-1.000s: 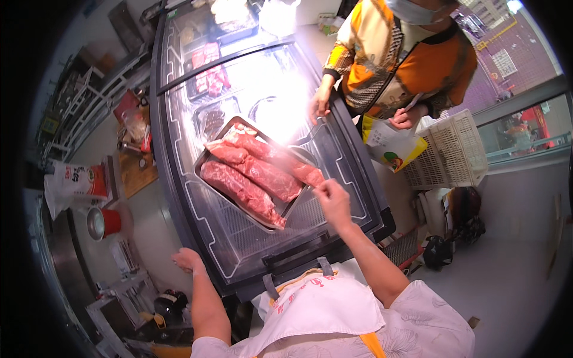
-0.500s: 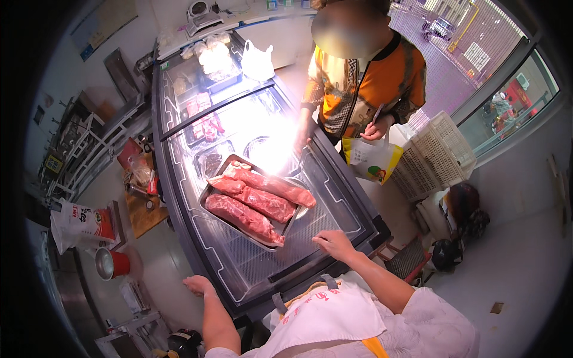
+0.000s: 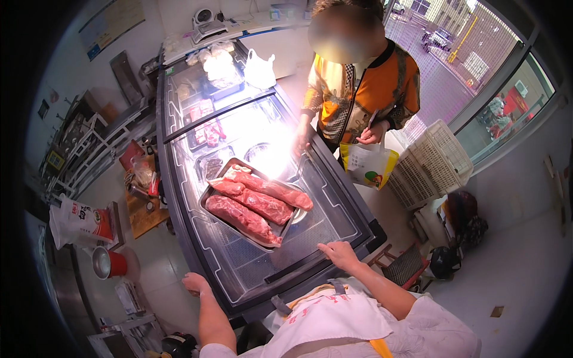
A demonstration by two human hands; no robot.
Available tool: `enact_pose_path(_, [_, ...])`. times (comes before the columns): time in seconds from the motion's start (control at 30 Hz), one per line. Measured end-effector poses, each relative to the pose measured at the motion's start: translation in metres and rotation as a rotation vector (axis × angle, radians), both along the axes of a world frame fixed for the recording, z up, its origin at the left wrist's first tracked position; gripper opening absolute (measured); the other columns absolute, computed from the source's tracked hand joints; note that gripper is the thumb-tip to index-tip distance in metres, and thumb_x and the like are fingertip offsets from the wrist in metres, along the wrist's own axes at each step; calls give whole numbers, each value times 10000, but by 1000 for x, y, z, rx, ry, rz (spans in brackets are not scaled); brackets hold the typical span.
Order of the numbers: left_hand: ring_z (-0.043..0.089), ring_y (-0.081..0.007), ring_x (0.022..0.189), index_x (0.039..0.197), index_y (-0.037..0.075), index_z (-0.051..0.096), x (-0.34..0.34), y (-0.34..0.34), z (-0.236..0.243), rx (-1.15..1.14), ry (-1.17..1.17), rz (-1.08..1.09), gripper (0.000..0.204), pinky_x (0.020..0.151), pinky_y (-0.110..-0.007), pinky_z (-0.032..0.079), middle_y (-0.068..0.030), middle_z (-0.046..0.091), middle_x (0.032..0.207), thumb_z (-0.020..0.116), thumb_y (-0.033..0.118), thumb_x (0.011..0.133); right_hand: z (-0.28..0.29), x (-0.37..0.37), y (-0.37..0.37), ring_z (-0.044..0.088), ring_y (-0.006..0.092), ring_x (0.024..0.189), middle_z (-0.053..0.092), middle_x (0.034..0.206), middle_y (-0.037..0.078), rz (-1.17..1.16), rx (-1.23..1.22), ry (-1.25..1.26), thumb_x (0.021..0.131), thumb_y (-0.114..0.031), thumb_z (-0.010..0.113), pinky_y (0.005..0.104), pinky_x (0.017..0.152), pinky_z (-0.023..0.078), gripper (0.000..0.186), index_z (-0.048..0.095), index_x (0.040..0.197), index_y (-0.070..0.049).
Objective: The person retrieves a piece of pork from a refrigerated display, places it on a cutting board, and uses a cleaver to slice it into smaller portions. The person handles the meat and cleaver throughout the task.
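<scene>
My left hand (image 3: 195, 284) hangs beside the left edge of a long dark-framed display case (image 3: 365, 234), its fingers loosely bent and nothing visible in them. Over the near right part of the case is my right hand (image 3: 341, 256), fingers reaching forward and holding nothing; whether they touch the case cannot be told. Ahead of both hands, a metal tray (image 3: 262, 244) holds three long raw cuts of meat: a left one (image 3: 243, 221), a middle one (image 3: 262, 203) and a right one (image 3: 280, 190). Part of a round dish (image 3: 299, 215) shows beside the tray.
Across the case stands a person (image 3: 364, 89), one hand at its edge, the other holding a yellow-white bag (image 3: 365, 173). Farther along are trays of meat (image 3: 208, 132) and a white plastic bag (image 3: 260, 70). Crates (image 3: 439, 158) stand right, a red bucket (image 3: 113, 263) left.
My left hand has drawn its fingers in slightly. My right hand has shifted a little right and toward me. The other person's bag hand has moved slightly left; the meat stays put.
</scene>
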State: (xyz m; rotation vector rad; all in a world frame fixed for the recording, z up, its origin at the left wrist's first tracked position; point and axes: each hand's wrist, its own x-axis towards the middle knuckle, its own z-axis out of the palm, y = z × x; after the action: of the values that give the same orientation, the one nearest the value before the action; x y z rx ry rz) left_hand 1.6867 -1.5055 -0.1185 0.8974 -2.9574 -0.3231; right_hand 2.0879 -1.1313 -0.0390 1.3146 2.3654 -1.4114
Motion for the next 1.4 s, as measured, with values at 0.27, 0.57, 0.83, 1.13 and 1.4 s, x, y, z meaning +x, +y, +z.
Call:
enact_pose_path(0.27, [730,-449,991,1044,-20,714,-11,-19,-32,-23,14,-46,443,885,-569,562,-243,753,1043,403,294,1036,-5,23,23,703,396,806,716,772,183,56,-30,-85,1027,-579,527,496,773,533,633,732,771,-38])
enact_pose_path(0.57, [737,-456,995,1024,-16,749,2,-3,-16,11,-18,3,445,860,-568,581,-255,754,1073,412,274,1008,-1,32,56,698,427,901,732,868,210,119,-30,-160,1026,-580,519,523,843,533,610,740,849,-40])
enact_pose_path(0.83, [755,-436,937,928,-6,758,-4,1,-29,0,1,-15,400,797,-554,609,-241,765,1002,451,243,989,-13,34,63,693,444,947,729,910,232,132,-5,-147,1024,-582,508,528,887,532,623,741,860,-27])
enact_pose_path(1.13, [759,-448,897,952,-15,757,-22,0,-55,-271,-111,-165,354,719,-591,609,-248,757,957,486,211,975,-9,35,75,690,452,941,732,929,232,144,-20,-74,1033,-569,497,526,887,533,618,761,880,-31])
enact_pose_path(1.4, [778,-335,795,867,35,803,-9,-7,-59,-386,-144,-263,308,603,-476,620,-156,772,887,547,178,958,-11,39,78,685,460,950,736,950,226,172,15,-139,1046,-565,476,533,895,528,616,774,904,-44])
